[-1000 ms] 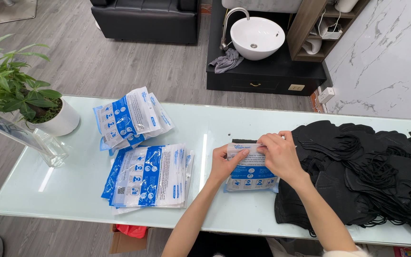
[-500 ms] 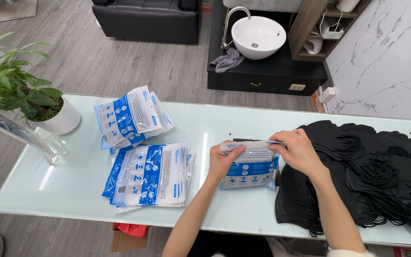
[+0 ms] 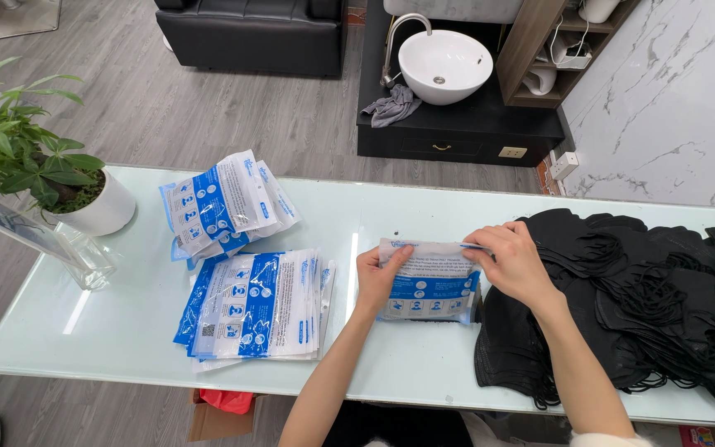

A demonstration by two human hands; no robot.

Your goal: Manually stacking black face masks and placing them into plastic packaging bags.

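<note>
A blue-and-white plastic pouch (image 3: 429, 285) lies on the glass table (image 3: 126, 331) in front of me. My left hand (image 3: 381, 277) grips its left edge. At the pouch's top right corner my right hand (image 3: 513, 263) pinches the top strip. A big heap of black face masks (image 3: 647, 298) covers the table's right side, touching the pouch's right edge. Left of my hands lies a flat stack of similar pouches (image 3: 254, 305), and a second looser pile of pouches (image 3: 223, 203) sits farther back.
A potted green plant (image 3: 35, 170) in a white pot and a clear glass vase (image 3: 76, 252) stand at the table's left end. Beyond the table are a black sofa (image 3: 250, 33), a white basin (image 3: 444, 66) on a black cabinet, and a marble wall (image 3: 672, 99).
My right hand has slid from the middle of the pouch's top edge to its right corner. The left hand stayed on the left edge.
</note>
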